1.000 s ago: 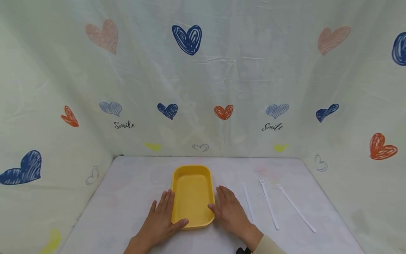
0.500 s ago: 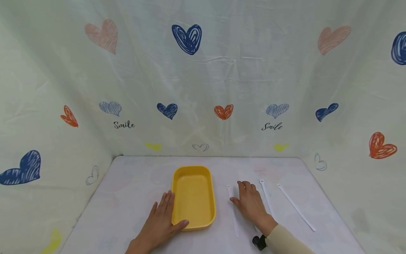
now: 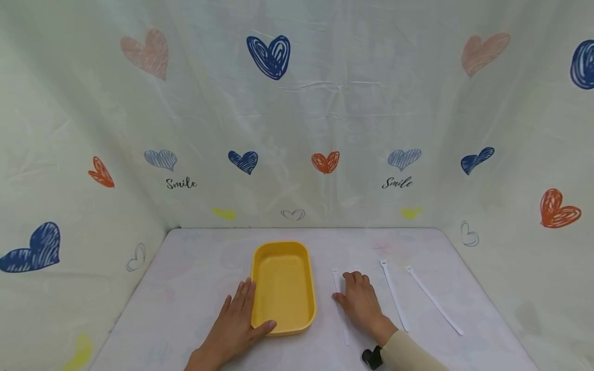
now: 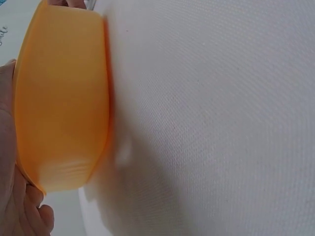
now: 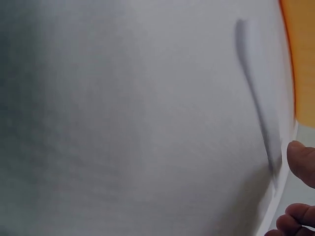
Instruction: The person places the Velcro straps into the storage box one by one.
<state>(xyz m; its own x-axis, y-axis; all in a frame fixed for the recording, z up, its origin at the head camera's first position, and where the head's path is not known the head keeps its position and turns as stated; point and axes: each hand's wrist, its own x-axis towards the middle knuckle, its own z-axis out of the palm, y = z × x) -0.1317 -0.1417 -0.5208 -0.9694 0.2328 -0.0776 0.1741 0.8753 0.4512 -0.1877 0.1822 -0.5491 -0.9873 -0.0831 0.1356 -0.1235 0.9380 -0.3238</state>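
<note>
- The left hand (image 3: 234, 324) is spreading its straight fingers along the left side of the yellow tray (image 3: 283, 288), with its thumb lying over the near rim; it is touching the tray without curling round it.
- The yellow tray is sitting right side up on the white table (image 3: 209, 252), between the two hands, its long sides running away from the person.
- The right hand (image 3: 363, 305) is hanging over the table to the right of the tray, fingers loosely bent and thumb held apart; nothing is showing in its grasp, and whether the fingertips are touching the table, I cannot tell.
- The leftmost white strip (image 3: 345, 330) is lying between the tray and the right hand, partly hidden by the thumb.
- The middle white strip (image 3: 394, 296) and the far right white strip (image 3: 434, 301) are lying on the table to the right of that hand, well apart from the tray, the latter slanting more.
- A beige sleeve (image 3: 410, 355) is covering the right forearm.
- A pale curtain (image 3: 297, 118) printed with hearts is hanging behind the table.
</note>
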